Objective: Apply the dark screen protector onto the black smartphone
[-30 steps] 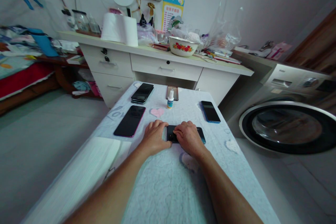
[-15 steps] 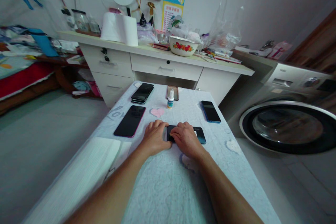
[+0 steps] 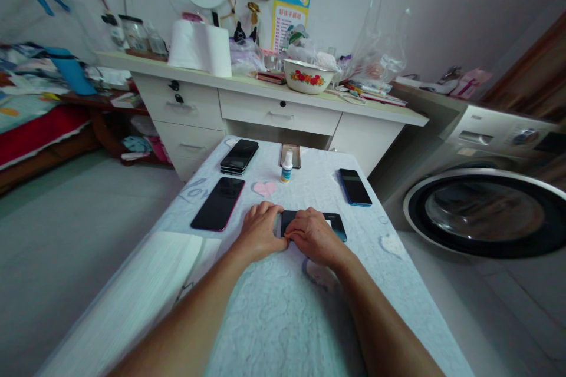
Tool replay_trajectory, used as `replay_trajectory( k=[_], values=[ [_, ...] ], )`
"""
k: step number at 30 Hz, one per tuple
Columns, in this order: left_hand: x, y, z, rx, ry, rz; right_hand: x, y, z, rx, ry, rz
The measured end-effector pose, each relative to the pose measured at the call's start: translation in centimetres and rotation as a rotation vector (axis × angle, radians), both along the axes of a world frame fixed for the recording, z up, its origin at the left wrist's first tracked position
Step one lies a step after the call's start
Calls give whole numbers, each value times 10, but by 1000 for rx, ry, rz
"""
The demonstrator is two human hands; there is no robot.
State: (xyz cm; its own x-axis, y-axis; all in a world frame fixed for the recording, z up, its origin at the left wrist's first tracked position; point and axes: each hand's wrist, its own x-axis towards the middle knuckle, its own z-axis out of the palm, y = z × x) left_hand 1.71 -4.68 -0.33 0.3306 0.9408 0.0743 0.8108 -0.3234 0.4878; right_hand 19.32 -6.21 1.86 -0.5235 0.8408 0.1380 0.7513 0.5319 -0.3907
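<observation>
A dark smartphone (image 3: 338,227) lies flat, long side across the table, its back apparently facing up. My left hand (image 3: 262,230) braces its left end, thumb at the near corner and fingers at the far one. Over the phone's middle rests my right hand (image 3: 313,234), fingertips pinched together and pressed to its surface near the left end. Whatever those fingers hold, if anything, is hidden. A small white patch shows on the phone beside the right knuckles. Beyond the hands stands a small spray bottle (image 3: 286,168) with a white cap and blue label.
Left of my hands lies a large phone (image 3: 219,203) with a pinkish edge, and behind it a stack of phones (image 3: 239,155). A blue-edged phone (image 3: 355,187) is at right. A brown-rimmed phone case (image 3: 296,159) lies behind the bottle. White folded paper (image 3: 145,283) covers the near left.
My right fingertips have slid slightly toward the phone's near left corner, close to my left thumb. My left hand and the phone stay in place.
</observation>
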Motion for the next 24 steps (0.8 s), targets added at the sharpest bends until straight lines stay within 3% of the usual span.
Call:
replay_trajectory(
  k=[7,18,24],
  values=[
    [-2,1,-1,-2,-12,-18,6,2,2,-11,-23,11],
    [-4,3,0,-26,-7,-35,11,3,10,-26,-98,-177],
    [-4,2,-1,-13,-11,-35,4,1,6,16,-83,-188]
  ],
)
